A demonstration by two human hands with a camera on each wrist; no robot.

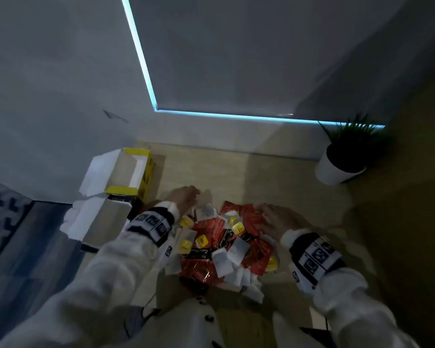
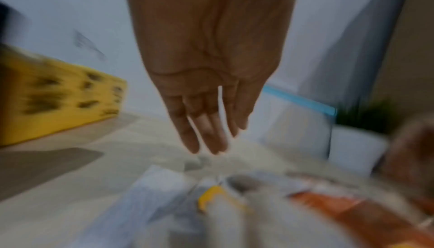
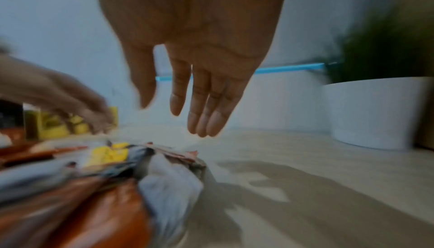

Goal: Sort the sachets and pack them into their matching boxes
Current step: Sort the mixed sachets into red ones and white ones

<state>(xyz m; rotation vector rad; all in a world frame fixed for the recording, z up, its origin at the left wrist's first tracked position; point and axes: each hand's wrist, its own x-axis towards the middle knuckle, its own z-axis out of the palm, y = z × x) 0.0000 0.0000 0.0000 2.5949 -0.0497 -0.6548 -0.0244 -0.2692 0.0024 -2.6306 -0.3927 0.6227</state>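
A heap of sachets (image 1: 226, 244) lies on the light wooden table: red ones, white paper ones and several with yellow tags. My left hand (image 1: 183, 198) hovers over the heap's far left edge, fingers straight and empty (image 2: 209, 133). My right hand (image 1: 274, 219) hangs above the heap's right side, fingers spread and holding nothing (image 3: 199, 107). Two opened boxes stand at the left: a yellow one (image 1: 133, 169) farther back and a dark-ended one (image 1: 103, 219) nearer, both with white flaps up. Both wrist views are blurred by motion.
A white pot with a green plant (image 1: 342, 159) stands at the table's back right corner. A grey wall with a lit blue strip (image 1: 211, 114) runs behind. Bare tabletop (image 1: 249, 172) lies between the heap and the wall.
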